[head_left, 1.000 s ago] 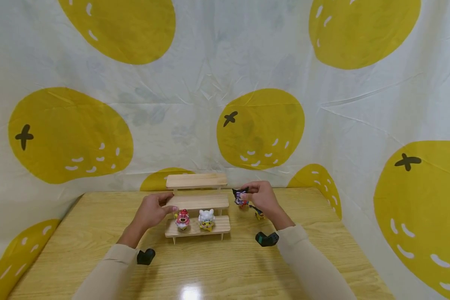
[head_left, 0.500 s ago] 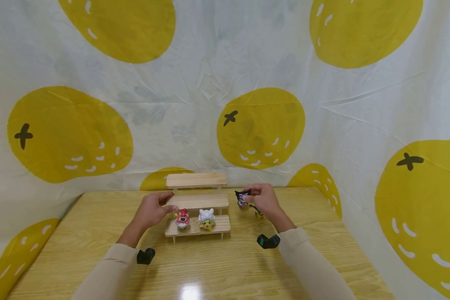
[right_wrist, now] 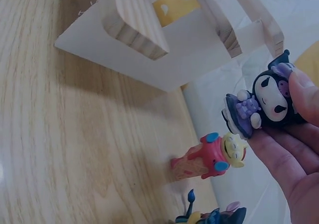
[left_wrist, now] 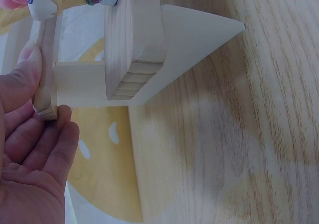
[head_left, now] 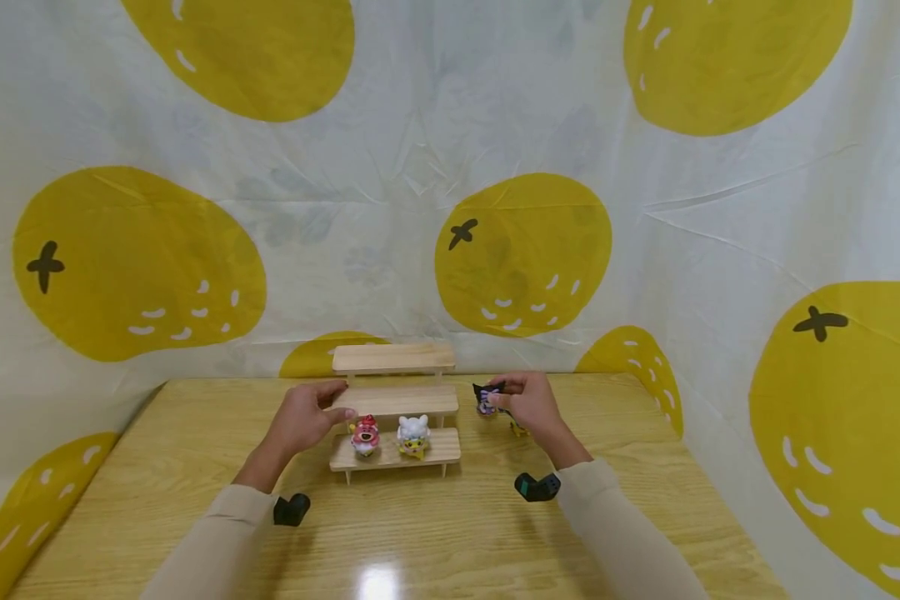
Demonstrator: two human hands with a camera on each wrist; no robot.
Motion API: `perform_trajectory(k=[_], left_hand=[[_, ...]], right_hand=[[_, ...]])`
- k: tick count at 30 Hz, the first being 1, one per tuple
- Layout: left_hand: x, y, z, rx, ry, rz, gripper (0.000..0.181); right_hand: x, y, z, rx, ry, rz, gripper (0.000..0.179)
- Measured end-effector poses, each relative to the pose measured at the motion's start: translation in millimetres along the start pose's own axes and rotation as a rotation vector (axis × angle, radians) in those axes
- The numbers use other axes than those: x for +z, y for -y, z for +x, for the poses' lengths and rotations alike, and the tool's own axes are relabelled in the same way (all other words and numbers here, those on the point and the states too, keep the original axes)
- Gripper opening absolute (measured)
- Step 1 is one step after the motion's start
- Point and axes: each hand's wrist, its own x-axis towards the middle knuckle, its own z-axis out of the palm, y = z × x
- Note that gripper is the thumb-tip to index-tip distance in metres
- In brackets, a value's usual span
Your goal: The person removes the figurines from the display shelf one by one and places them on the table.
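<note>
Clamped by left hand (head_left: pixel 307 421): left end of stand (left_wrist: pixel 184 40), at middle shelf (head_left: pixel 405 401), likely to steady it. Near shelf (head_left: pixel 444 450): pink figurine (head_left: pixel 365 437), white figurine (head_left: pixel 413 436), apart. Right of stand, right hand (head_left: pixel 532 412) pinches black-hooded figurine (right_wrist: pixel 270 97), leaving face uncovered.

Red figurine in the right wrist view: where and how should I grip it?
I'd come from above and pinch the red figurine by its yellow head: it looks upright, head uppermost and exposed, while the blue-black figurine crowds one side.
</note>
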Motion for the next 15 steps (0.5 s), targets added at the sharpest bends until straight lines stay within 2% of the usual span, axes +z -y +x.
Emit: perform_trajectory(k=[15], left_hand=[[-0.8,0.1,0.5,0.015,-0.008,0.004,0.053]], right_hand=[[6.1,-9.4,-1.4,0.002,-0.041,0.018,0.021]])
